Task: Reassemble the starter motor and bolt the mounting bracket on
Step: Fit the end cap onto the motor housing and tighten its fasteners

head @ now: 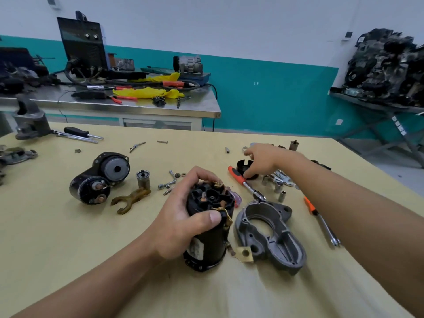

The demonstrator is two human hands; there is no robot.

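In the middle of the frame the left hand (183,216) is gripping the black motor (213,239). Further up and right, the right hand (261,160) is touching a black cap (243,165); whether it is grasping it, I cannot tell.

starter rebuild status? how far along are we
Roughly midway. Done: brush holder looks seated atop the motor body. In hand: left hand grips that body; right hand is at the black end cap, grip not clearly closed. Left: cap on, fork lever and grey mounting housing fitted, loose bolts driven; all lie on the table, ratchet idle.
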